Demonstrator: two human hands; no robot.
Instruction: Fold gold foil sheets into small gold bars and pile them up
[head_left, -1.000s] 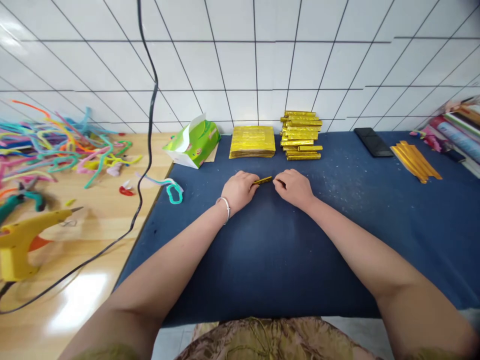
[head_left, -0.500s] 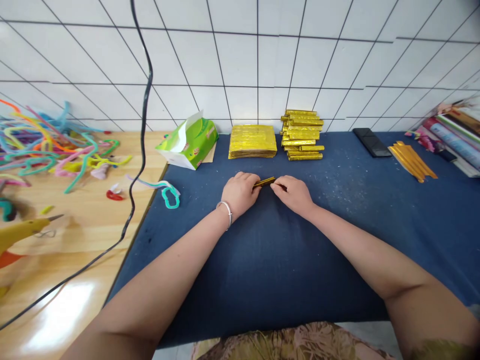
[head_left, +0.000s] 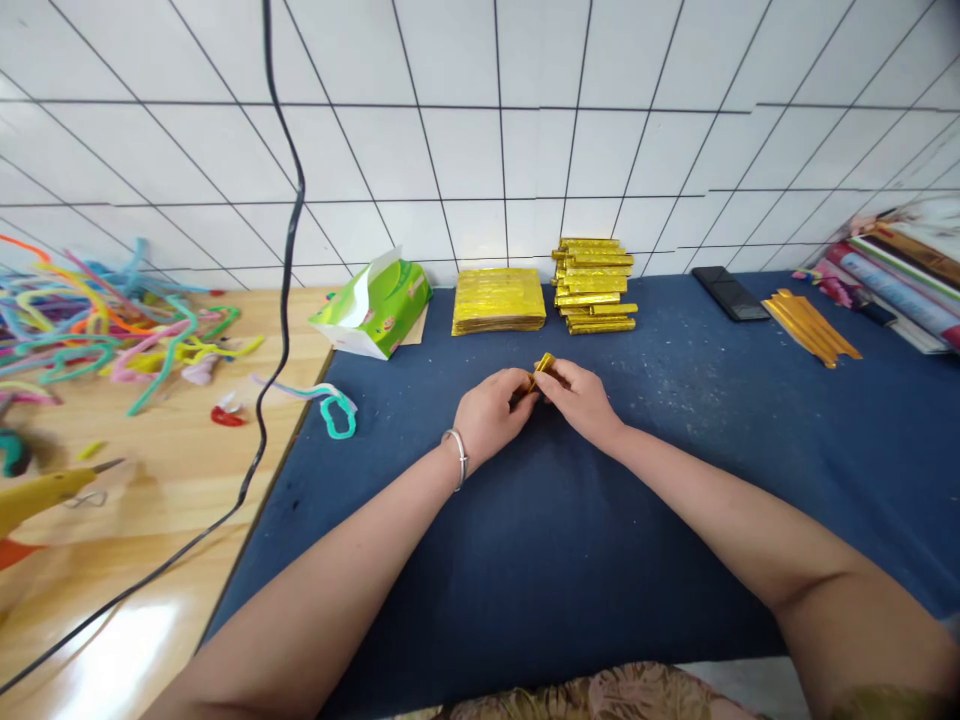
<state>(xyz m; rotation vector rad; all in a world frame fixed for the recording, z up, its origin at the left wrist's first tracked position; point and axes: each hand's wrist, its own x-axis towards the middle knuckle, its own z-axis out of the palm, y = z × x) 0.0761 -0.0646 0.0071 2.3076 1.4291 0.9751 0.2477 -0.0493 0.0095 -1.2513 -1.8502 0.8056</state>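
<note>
My left hand [head_left: 491,412], with a silver bangle on its wrist, and my right hand [head_left: 580,396] meet over the blue cloth [head_left: 675,450]. Both pinch a small folded gold foil piece [head_left: 541,366], which sticks up between the fingertips. Behind them lies a flat stack of gold foil sheets [head_left: 498,300]. To its right stands a pile of folded gold bars [head_left: 594,286].
A green tissue box [head_left: 375,305] lies at the cloth's back left corner. Coloured pipe cleaners [head_left: 105,310], a yellow glue gun [head_left: 45,490] and a black cable [head_left: 262,400] are on the wooden table to the left. Gold strips [head_left: 810,325], a black phone [head_left: 729,294] and paper rolls [head_left: 892,285] are at the right.
The gold piece lay stretched sideways between my hands; now the hands have come together and it is folded up, pointing upward. The view has tilted slightly.
</note>
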